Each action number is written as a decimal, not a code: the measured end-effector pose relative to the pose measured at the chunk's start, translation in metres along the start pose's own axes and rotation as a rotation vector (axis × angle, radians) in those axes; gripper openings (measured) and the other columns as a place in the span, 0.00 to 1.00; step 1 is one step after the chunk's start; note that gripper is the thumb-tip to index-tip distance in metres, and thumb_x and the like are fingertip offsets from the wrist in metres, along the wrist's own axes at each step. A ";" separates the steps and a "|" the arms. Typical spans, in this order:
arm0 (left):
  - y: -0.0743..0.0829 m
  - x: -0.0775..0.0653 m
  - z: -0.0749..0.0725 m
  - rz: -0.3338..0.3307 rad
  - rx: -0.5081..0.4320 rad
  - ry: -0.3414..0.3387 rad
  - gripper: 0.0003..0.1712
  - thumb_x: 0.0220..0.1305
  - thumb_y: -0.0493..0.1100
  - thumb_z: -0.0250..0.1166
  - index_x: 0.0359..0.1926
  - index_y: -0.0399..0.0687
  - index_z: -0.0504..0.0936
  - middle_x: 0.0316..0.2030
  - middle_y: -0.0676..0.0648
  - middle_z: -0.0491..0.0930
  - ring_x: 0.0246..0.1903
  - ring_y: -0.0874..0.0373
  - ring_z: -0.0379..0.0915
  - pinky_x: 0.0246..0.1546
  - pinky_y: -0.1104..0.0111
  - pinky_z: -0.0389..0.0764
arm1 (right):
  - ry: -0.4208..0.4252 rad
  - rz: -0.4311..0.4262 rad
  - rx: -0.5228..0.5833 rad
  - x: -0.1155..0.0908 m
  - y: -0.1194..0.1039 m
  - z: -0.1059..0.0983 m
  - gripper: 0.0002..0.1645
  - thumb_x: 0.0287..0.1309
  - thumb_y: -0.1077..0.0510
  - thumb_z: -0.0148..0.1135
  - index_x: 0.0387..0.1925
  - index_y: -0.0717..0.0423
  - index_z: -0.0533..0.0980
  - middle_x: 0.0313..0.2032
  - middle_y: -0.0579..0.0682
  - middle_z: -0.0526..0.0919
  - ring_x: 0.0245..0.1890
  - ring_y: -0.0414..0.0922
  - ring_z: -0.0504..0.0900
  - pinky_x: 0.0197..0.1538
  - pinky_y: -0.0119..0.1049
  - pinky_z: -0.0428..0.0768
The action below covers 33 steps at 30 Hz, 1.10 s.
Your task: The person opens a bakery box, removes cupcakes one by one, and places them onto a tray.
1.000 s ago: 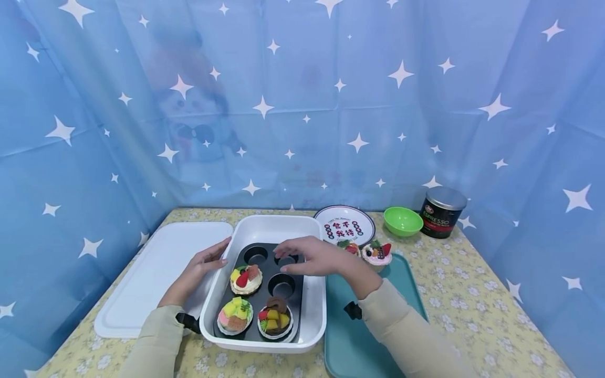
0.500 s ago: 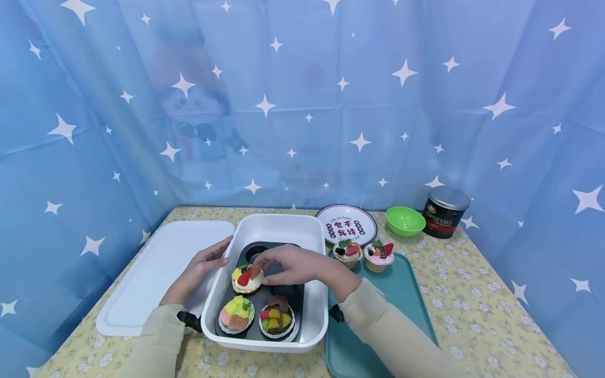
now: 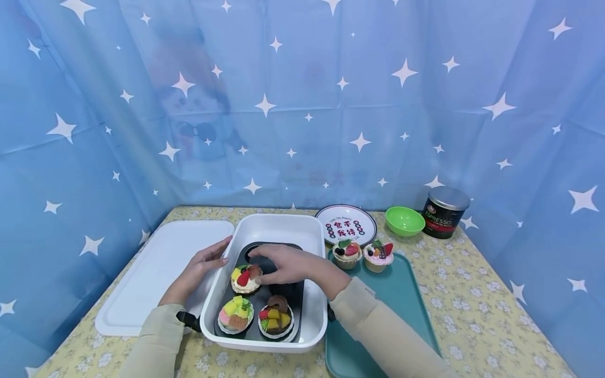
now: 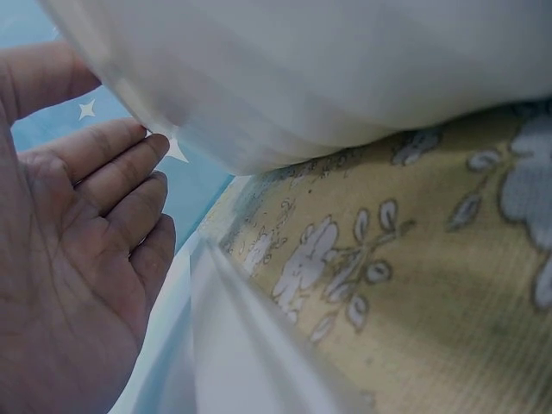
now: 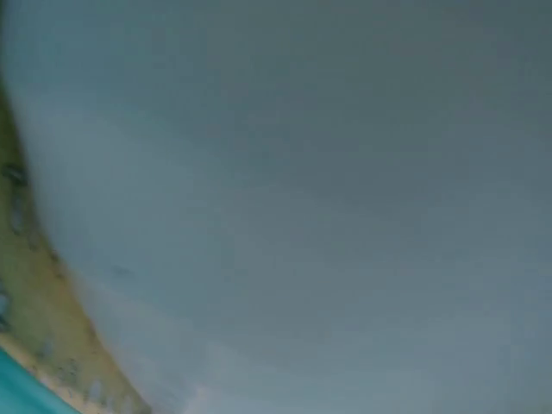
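Observation:
A white deep pan [image 3: 264, 344] holds a dark muffin tin [image 3: 296, 298]. In the tin sit a strawberry-topped cream cupcake [image 3: 242, 283], a cupcake with yellow cubes [image 3: 236, 315] and a chocolate-and-fruit cupcake [image 3: 276, 318]. My right hand [image 3: 285, 262] hovers over the tin, thumb at the right edge of the strawberry cupcake, fingers stretched toward the far-left cup; it hides the cups below. My left hand [image 3: 200, 268], fingers extended, is against the pan's left rim. From the left wrist, the left hand [image 4: 95, 207] shows its palm beside the pan wall [image 4: 302, 78]. A blurred pan wall [image 5: 285, 207] fills the right wrist view.
Left of the pan lies a white lid [image 3: 142, 283]. On its right, a teal tray [image 3: 402, 304] bears a berry cupcake [image 3: 347, 254] and a pink-cream cupcake [image 3: 378, 257]. Behind stand a printed plate [image 3: 347, 218], a green bowl [image 3: 405, 221] and an espresso tin [image 3: 444, 212].
My right hand has moved left across the tin from the right-hand cups to the strawberry cupcake, then its fingers reached slightly farther forward. The left hand stayed at the rim.

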State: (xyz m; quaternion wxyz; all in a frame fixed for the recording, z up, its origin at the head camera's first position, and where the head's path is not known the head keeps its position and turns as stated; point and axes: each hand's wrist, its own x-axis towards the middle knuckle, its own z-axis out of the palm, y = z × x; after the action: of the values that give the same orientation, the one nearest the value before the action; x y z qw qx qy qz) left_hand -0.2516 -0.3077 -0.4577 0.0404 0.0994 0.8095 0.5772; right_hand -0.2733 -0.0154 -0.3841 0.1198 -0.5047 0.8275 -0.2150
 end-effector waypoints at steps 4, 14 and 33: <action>0.000 -0.001 0.000 0.016 0.005 -0.001 0.38 0.70 0.50 0.61 0.77 0.59 0.61 0.77 0.49 0.55 0.77 0.46 0.42 0.72 0.38 0.44 | -0.019 0.033 0.000 0.001 0.005 0.008 0.43 0.67 0.39 0.62 0.76 0.51 0.60 0.72 0.45 0.65 0.72 0.42 0.64 0.70 0.43 0.67; 0.001 -0.001 0.002 0.016 0.005 0.001 0.37 0.71 0.48 0.60 0.78 0.58 0.60 0.77 0.48 0.55 0.77 0.44 0.41 0.72 0.38 0.43 | -0.060 0.033 0.021 0.001 0.015 0.014 0.45 0.66 0.37 0.62 0.76 0.51 0.60 0.71 0.45 0.67 0.71 0.42 0.65 0.70 0.42 0.67; 0.004 -0.001 0.002 0.010 0.016 0.009 0.37 0.71 0.48 0.60 0.78 0.60 0.60 0.77 0.47 0.55 0.77 0.44 0.44 0.71 0.38 0.48 | -0.016 0.000 -0.027 0.010 0.020 0.021 0.37 0.62 0.36 0.66 0.68 0.44 0.69 0.64 0.42 0.75 0.64 0.38 0.73 0.65 0.36 0.72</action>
State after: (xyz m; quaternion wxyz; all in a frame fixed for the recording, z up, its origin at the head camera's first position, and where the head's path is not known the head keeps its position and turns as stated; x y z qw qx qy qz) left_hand -0.2496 -0.3050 -0.4542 0.0329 0.1011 0.8137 0.5714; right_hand -0.2851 -0.0214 -0.4114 0.1197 -0.5080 0.8293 -0.1997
